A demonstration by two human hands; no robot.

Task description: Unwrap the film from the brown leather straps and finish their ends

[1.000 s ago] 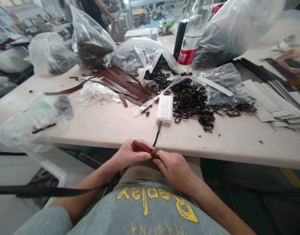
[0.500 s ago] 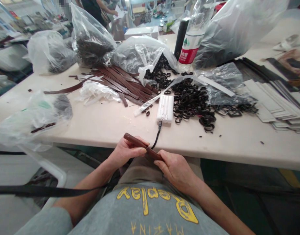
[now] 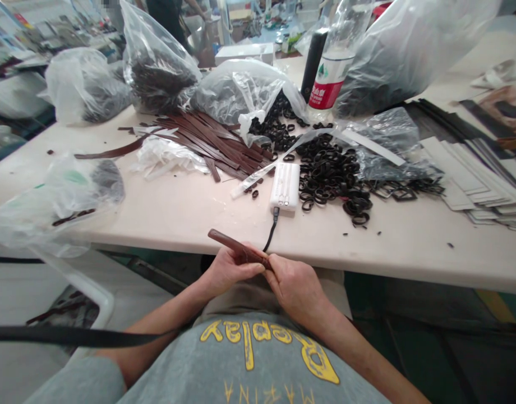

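Note:
Just in front of the table's near edge, both hands grip a brown leather strap [image 3: 228,241]. My left hand [image 3: 230,272] is closed around its middle, thumb along the near side. At the strap's right end, my right hand [image 3: 295,283] is closed with thumb and fingers pinched together, close against the left thumb. The strap's free end points up and to the left. What lies between the right fingers is mostly hidden. Farther back on the table lies a pile of similar brown strips [image 3: 216,143], and right of it a heap of small black loops [image 3: 325,174].
A white power bank [image 3: 285,185] with a black cable [image 3: 271,235] sits beyond my hands. Plastic bags [image 3: 157,62], a bottle with a red label [image 3: 327,84] and stacked pale pieces [image 3: 460,179] occupy the table [image 3: 190,219]. A person [image 3: 167,19] stands in the background.
My hands have come closer together, the left sliding right along the strap. The strap's free end now sticks out farther past the left hand.

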